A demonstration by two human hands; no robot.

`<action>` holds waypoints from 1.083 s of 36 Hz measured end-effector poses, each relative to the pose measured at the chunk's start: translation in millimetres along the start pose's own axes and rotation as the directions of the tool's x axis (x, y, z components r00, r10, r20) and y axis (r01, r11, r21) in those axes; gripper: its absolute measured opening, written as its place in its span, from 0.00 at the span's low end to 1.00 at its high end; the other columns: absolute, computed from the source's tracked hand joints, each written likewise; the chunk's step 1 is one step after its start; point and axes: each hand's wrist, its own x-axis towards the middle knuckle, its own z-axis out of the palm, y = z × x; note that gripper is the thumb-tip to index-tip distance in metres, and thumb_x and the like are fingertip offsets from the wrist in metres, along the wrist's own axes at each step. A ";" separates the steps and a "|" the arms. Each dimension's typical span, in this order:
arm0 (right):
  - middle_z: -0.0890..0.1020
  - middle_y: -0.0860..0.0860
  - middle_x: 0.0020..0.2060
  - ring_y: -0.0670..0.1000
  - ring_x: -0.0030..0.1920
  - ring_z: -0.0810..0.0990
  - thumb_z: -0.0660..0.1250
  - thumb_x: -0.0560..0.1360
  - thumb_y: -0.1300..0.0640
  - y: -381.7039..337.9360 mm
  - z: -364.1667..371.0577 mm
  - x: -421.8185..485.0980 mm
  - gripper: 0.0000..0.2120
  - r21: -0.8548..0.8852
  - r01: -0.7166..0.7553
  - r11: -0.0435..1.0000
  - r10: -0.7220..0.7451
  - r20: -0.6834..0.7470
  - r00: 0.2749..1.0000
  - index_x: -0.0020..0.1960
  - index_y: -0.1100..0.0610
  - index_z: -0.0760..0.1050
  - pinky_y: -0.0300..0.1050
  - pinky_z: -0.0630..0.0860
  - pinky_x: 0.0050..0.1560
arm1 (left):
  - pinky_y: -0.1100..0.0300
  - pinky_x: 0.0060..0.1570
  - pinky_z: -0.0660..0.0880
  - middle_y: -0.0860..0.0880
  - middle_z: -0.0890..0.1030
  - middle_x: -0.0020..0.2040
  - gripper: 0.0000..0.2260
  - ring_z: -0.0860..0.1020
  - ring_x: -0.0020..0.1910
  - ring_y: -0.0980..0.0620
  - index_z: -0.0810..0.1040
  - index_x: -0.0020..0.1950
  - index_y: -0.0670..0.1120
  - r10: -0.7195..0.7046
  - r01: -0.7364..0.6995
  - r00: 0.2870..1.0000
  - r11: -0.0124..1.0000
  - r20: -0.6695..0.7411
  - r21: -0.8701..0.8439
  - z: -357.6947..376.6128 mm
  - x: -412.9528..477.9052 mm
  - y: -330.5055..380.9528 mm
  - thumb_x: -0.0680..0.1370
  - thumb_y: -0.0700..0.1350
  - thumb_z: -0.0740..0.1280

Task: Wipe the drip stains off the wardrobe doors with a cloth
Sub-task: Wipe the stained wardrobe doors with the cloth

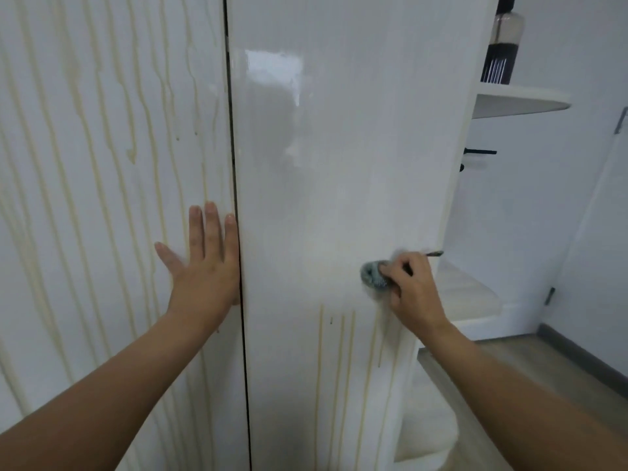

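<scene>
Two hands checked: right hand [413, 290] gripped the cloth [373, 276] in curled fingers [404, 266], left hand [204, 266] lay flat, bracing. I advised firm downward strokes through the drip stains [321, 334]

upper shelf [520, 100]: white, rounded edge; a dark bottle [503, 45] stands on it
lower shelf [469, 294]: white, rounded
floor [543, 368]: grey wood; dark skirting [584, 358] alongside

Centre-left: left hand [204, 266] flat on left wardrobe door [102, 164], beside the gap [234, 147]. Right of centre: right hand [414, 294] gripping cloth [372, 275] against right wardrobe door [323, 164], above drip stains [320, 341]. Upper right: bottle [503, 45] on shelf [520, 100].
</scene>
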 end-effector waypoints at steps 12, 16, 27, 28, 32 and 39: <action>0.77 0.59 0.50 0.51 0.49 0.76 0.64 0.70 0.69 21.1 -52.6 86.3 0.17 0.099 -0.215 0.972 0.234 -0.269 0.934 0.54 0.60 0.85 0.27 0.66 0.56 | 0.12 0.57 0.55 0.32 0.40 0.81 0.69 0.40 0.81 0.31 0.39 0.82 0.37 -0.007 0.006 0.999 1.000 0.052 0.016 -5.4 0.3 1.4 0.58 0.52 0.86; 0.77 0.58 0.50 0.54 0.50 0.77 0.64 0.70 0.71 25.1 -50.3 97.3 0.17 0.135 -0.240 0.961 0.271 -0.310 0.911 0.53 0.60 0.85 0.27 0.67 0.56 | 0.11 0.55 0.54 0.31 0.45 0.82 0.67 0.45 0.81 0.30 0.48 0.82 0.36 -0.001 0.001 1.000 1.000 0.015 -0.017 -2.3 -1.2 0.1 0.56 0.48 0.88; 0.75 0.52 0.45 0.54 0.46 0.75 0.69 0.69 0.76 24.8 7.5 -54.6 0.12 0.062 -0.258 0.964 0.262 -0.062 0.963 0.47 0.63 0.84 0.44 0.74 0.52 | 0.12 0.57 0.54 0.32 0.44 0.82 0.72 0.41 0.81 0.32 0.47 0.83 0.38 0.008 -0.007 0.998 1.000 0.065 -0.020 -9.2 -5.1 0.4 0.52 0.50 0.88; 0.77 0.53 0.45 0.54 0.47 0.76 0.68 0.68 0.76 25.7 2.2 -47.8 0.14 0.062 -0.260 0.964 0.264 -0.061 0.963 0.47 0.63 0.85 0.38 0.72 0.54 | 0.12 0.57 0.54 0.32 0.44 0.82 0.72 0.42 0.81 0.31 0.47 0.83 0.38 0.009 -0.007 0.998 1.000 0.066 -0.018 -9.9 -5.2 0.6 0.52 0.50 0.88; 0.79 0.60 0.49 0.55 0.48 0.78 0.67 0.67 0.72 23.1 -33.5 24.0 0.15 0.099 -0.357 0.929 0.370 -0.208 0.905 0.49 0.62 0.85 0.26 0.65 0.56 | 0.12 0.57 0.54 0.32 0.45 0.82 0.70 0.44 0.81 0.31 0.48 0.83 0.37 0.002 -0.001 0.999 1.000 0.052 -0.019 -11.3 -5.4 1.6 0.53 0.49 0.88; 0.75 0.55 0.51 0.50 0.50 0.76 0.63 0.70 0.72 29.4 -63.3 106.1 0.16 0.252 -0.398 0.882 0.466 -0.348 0.813 0.51 0.62 0.84 0.22 0.65 0.54 | 0.11 0.57 0.54 0.32 0.45 0.82 0.63 0.44 0.81 0.31 0.49 0.83 0.37 -0.004 0.006 0.999 0.999 0.034 -0.038 -12.3 -5.4 1.7 0.60 0.48 0.86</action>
